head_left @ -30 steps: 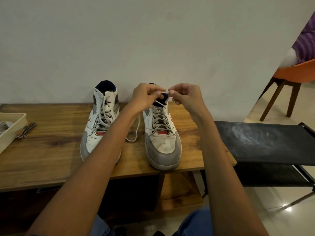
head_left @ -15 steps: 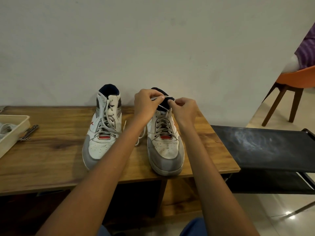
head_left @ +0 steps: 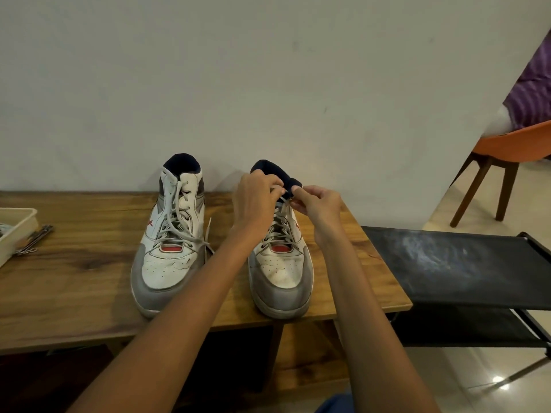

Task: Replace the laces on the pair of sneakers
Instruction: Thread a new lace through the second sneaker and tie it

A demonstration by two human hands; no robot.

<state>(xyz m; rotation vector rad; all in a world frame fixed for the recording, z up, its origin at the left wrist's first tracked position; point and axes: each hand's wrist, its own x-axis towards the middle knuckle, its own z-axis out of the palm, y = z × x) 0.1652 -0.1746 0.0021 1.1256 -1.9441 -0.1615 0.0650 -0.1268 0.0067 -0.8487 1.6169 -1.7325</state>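
Both sneakers stand toes toward you near the desk's (head_left: 74,272) front edge; you are at the right sneaker (head_left: 280,263), toward the right corner. Your left hand (head_left: 256,201) and right hand (head_left: 317,202) are each pinched shut on its lace (head_left: 283,204) at the collar. The lace is light, soft and limp, so hold it near the tip, close to the eyelet. The shoe looks stiff enough to stay put.

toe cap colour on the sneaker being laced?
Grey toe cap, white perforated panel above it; head view.
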